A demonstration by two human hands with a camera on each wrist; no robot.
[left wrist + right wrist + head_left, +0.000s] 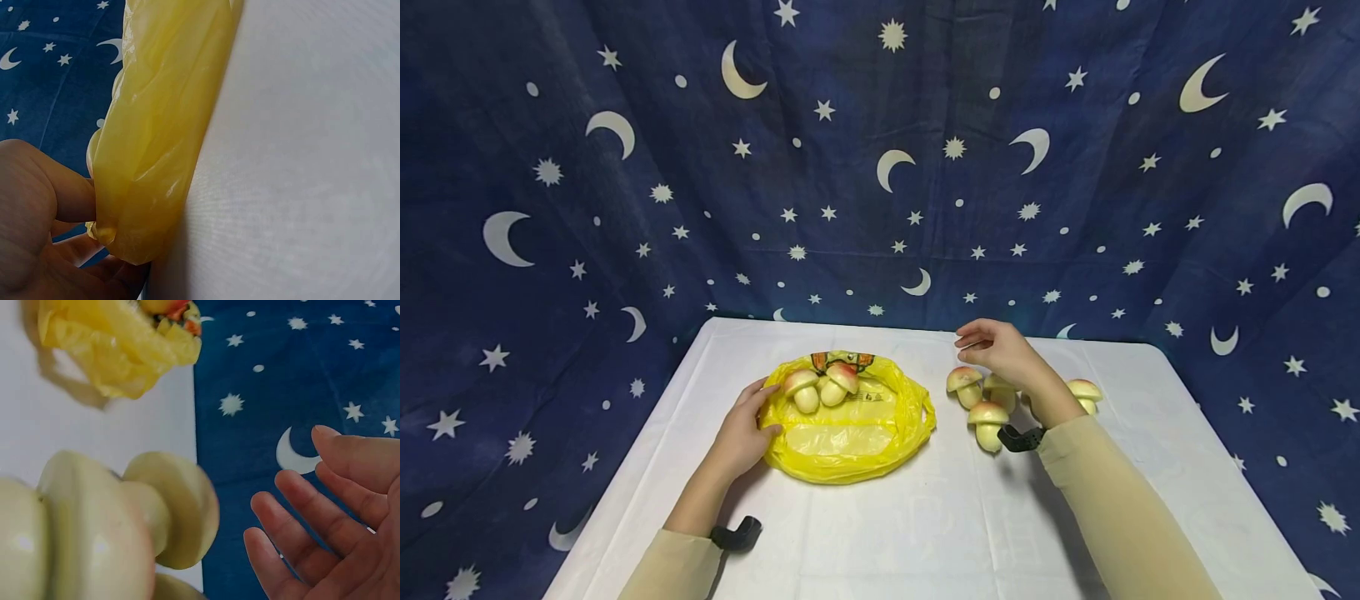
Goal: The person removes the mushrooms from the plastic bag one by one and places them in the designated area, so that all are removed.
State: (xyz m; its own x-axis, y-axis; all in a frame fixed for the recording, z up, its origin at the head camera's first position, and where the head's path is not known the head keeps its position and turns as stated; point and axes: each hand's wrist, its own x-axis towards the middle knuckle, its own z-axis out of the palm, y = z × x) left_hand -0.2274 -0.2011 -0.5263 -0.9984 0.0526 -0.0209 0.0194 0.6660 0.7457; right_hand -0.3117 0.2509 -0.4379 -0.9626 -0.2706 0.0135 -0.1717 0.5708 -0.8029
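Note:
A yellow plastic bag (850, 472) lies on the table with its mouth spread wide and two toy mushrooms inside, one mushroom (805, 392) left of the other mushroom (838, 383). At the bag's left rim, my left hand (741, 437) holds the edge; the left wrist view shows the thumb (72, 194) against the yellow film. My right hand (1006, 357) hovers over the loose mushrooms (988, 425), holding nothing. Its fingers (290, 519) are spread and slightly bent in the right wrist view. Part of the loose group is hidden behind the right wrist.
A white cloth (880, 550) covers the table. Another mushroom (1086, 395) sits right of the right wrist. Dark blue curtain (880, 167) with moons and stars hangs behind and at both sides. Each wrist wears a black band (737, 535).

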